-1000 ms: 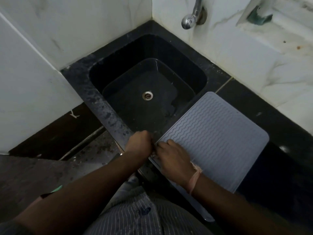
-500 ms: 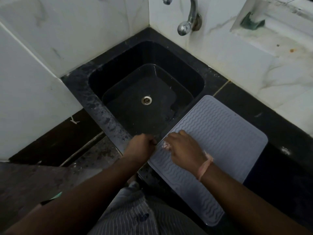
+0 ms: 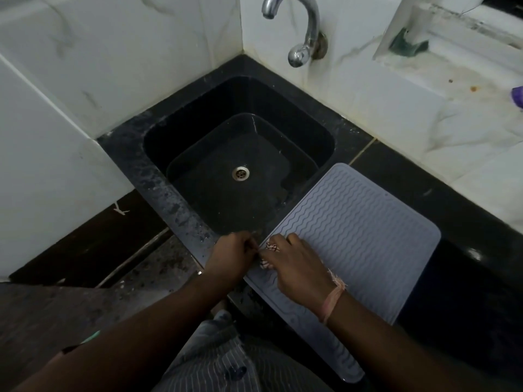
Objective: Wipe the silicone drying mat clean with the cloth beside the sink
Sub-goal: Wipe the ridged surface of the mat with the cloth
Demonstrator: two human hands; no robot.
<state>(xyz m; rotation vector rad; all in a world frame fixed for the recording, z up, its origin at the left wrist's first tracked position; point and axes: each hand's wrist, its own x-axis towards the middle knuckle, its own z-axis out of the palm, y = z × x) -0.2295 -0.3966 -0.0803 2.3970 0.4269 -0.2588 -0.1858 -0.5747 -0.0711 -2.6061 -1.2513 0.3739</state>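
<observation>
**Beside the sink, two hands meet at the mat's corner**

Beside the black sink (image 3: 198,131), the grey mat (image 3: 353,236) with wavy ridges lies flat on the dark counter (image 3: 424,188), its left edge running along the basin's rim and its near end reaching past the counter's front. A steel drain (image 3: 240,173) sits in the basin floor, and a chrome tap (image 3: 300,32) curves out of the white marble wall (image 3: 113,52) above. On the pale ledge at upper right a small purple object (image 3: 518,96) shows at the frame's edge; what it is cannot be told.

The right hand (image 3: 297,267) rests knuckles-up on the mat's near-left corner, fingers curled round a small patterned cloth (image 3: 268,254), of which only bits peek out at the fingertips. A pinkish thread band (image 3: 332,298) circles that wrist. The left hand (image 3: 230,257) is curled at the mat's edge, touching the right hand's fingertips; whether it pinches the mat edge or the cloth cannot be told. A striped shirt (image 3: 226,363) fills the bottom of the view.

Compared with half a second ago, both hands sit at much the same corner, while the view has tipped up, bringing in the whole tap spout and the purple object.
</observation>
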